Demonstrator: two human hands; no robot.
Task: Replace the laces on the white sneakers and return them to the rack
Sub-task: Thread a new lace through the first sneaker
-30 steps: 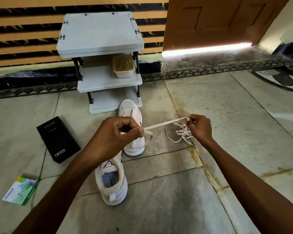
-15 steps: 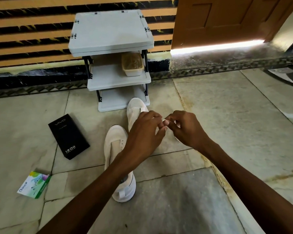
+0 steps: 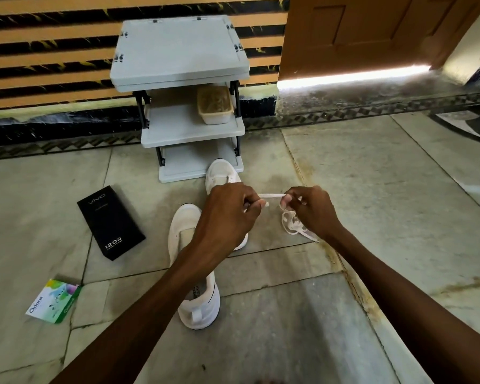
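Glossy green Odonil carton (image 3: 53, 304) near left, then matte black rectangular vivo box (image 3: 110, 221). Grey plastic three-shelf rack (image 3: 178, 48) at far wall. Smooth white sneakers (image 3: 184, 225) on stone floor tiles (image 3: 372, 217). Left hand (image 3: 227, 214) and right hand (image 3: 312, 212) each pinch the flat white lace (image 3: 272, 195), taut between them, with slack bunched under the right.

One view only, head-mounted. I saw it pitched forward and down, wide-angle, sitting close above the left hand (image 3: 227, 214) and right hand (image 3: 312, 213). It faced the rack (image 3: 178, 48) at the striped wall (image 3: 47, 51); floor (image 3: 372, 189) filled most of the frame, door (image 3: 358, 31) upper right.
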